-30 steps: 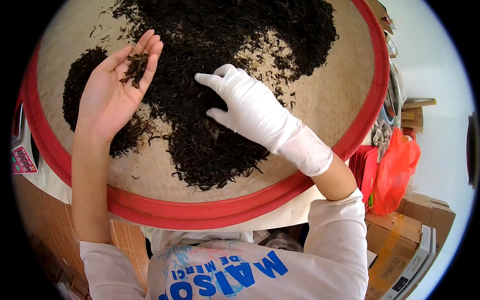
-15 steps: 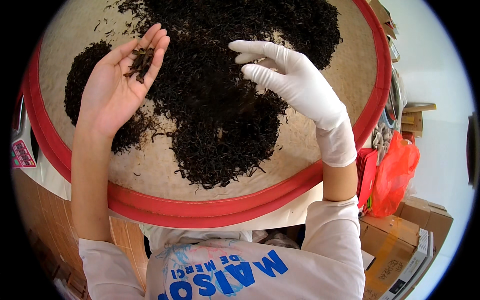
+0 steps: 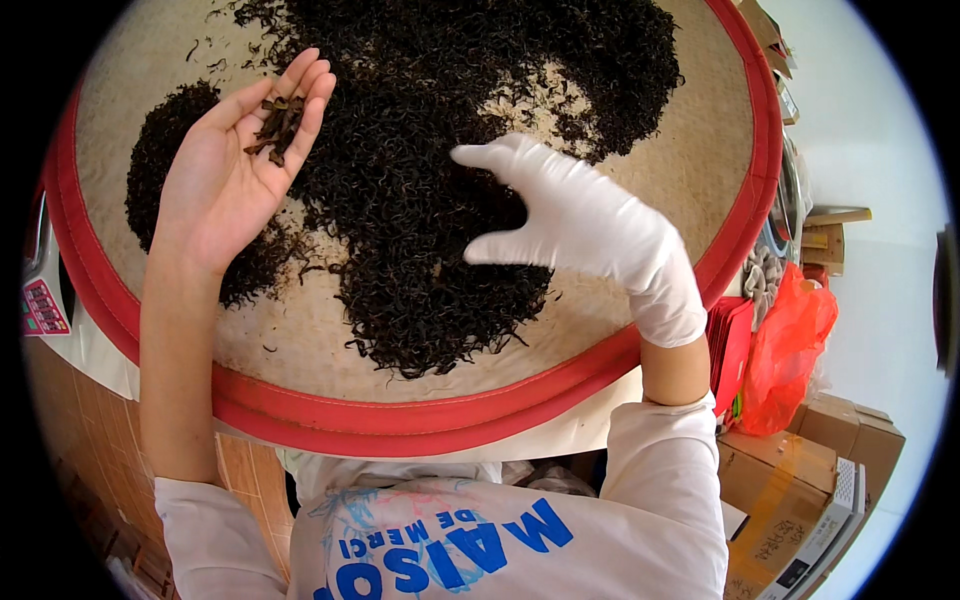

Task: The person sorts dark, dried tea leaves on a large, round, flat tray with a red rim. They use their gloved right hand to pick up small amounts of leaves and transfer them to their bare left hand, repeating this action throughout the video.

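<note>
My bare left hand (image 3: 215, 200) is palm up with its fingers curled, cradling a small clump of brown, flat-looking tea leaves (image 3: 278, 128). It hovers over the left part of a wide round tray (image 3: 400, 425) with a red padded rim and a beige woven bed. My right hand (image 3: 585, 215), in a white glove, is spread at the right side of the dark, twisted tea heap (image 3: 400, 190). Its thumb and fingers are wide apart, with nothing visibly held; the leaves beside it lie partly hidden under the palm.
A smaller tea heap (image 3: 165, 150) lies at the tray's left, partly behind my left forearm. Right of the tray are a red plastic bag (image 3: 795, 350), cardboard boxes (image 3: 780, 480) and a grey cloth (image 3: 762, 275). A white device (image 3: 45, 280) stands at the left edge.
My right hand has come nearer to me and opened wider, uncovering a thinly strewn patch of tray behind it. The left hand has hardly moved and keeps its leaves.
</note>
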Demonstrator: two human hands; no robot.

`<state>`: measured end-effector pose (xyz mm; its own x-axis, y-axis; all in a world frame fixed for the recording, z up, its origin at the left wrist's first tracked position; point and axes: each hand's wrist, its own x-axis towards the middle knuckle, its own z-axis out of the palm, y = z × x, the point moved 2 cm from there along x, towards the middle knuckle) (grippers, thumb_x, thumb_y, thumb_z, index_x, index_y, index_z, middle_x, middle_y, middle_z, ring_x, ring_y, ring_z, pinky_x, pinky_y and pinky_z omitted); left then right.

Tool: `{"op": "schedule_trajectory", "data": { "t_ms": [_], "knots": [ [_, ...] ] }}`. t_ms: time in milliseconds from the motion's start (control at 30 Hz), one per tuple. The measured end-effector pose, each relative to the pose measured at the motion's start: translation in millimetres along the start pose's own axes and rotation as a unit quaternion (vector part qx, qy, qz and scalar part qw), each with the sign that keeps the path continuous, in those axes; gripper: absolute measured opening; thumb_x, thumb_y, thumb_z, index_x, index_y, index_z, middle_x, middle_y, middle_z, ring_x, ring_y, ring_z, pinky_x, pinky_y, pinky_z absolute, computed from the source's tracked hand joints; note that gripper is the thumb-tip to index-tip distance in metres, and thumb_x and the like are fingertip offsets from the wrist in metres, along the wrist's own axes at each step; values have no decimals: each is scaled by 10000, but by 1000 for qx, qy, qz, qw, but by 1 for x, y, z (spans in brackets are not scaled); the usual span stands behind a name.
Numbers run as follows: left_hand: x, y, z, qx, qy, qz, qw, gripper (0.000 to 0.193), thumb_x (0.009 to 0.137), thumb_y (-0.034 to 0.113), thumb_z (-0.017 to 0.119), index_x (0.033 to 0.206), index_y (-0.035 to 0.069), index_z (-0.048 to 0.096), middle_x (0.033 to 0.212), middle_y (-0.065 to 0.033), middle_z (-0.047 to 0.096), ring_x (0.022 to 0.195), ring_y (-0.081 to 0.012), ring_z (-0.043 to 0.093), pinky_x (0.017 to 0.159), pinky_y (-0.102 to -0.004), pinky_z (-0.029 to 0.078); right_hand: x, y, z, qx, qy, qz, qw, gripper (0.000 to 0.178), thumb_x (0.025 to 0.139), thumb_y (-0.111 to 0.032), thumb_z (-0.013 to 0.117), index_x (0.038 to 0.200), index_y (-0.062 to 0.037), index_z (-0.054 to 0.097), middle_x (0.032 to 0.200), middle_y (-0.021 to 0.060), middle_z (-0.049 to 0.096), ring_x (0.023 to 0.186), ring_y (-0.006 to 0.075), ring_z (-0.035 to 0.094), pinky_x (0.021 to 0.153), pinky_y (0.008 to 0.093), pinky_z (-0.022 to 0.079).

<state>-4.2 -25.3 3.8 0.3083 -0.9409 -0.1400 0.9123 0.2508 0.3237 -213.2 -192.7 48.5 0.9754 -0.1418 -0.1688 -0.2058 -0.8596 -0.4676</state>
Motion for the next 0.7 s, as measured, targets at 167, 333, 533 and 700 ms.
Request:
{"op": "schedule_trajectory", "data": {
  "t_ms": [167,333,533,700],
  "knots": [
    [0,-8,15,63,124,44,989,381,1002,93,336,1326,-100,391,1297,-159,507,1210,-236,512,1053,-320,440,13,-26,32,-81,5,-11,997,725,712,-140,752,1343,-5,423,1182,187,511,998,340,565,868,373,489],
    [-2,-2,7,39,77,24,996,374,1010,91,337,1348,-59,393,1277,-145,528,1175,-221,538,1020,-315,469,20,-5,12,50,161,-52,984,390,800,-52,664,1180,-30,580,989,144,657,893,233,650,813,315,520],
    [-1,-2,3,28,40,10,999,372,1013,97,331,1342,-63,399,1271,-155,531,1169,-226,543,1024,-317,468,12,17,-19,189,147,79,968,497,872,-322,670,1185,50,569,878,162,667,726,175,631,729,293,508],
    [-1,-3,7,46,55,23,997,372,1014,96,328,1343,-64,397,1268,-155,532,1161,-222,549,1018,-308,474,9,14,-16,307,14,53,950,456,907,-359,628,1201,-14,586,820,68,650,715,120,577,714,247,487]
  ]
}}
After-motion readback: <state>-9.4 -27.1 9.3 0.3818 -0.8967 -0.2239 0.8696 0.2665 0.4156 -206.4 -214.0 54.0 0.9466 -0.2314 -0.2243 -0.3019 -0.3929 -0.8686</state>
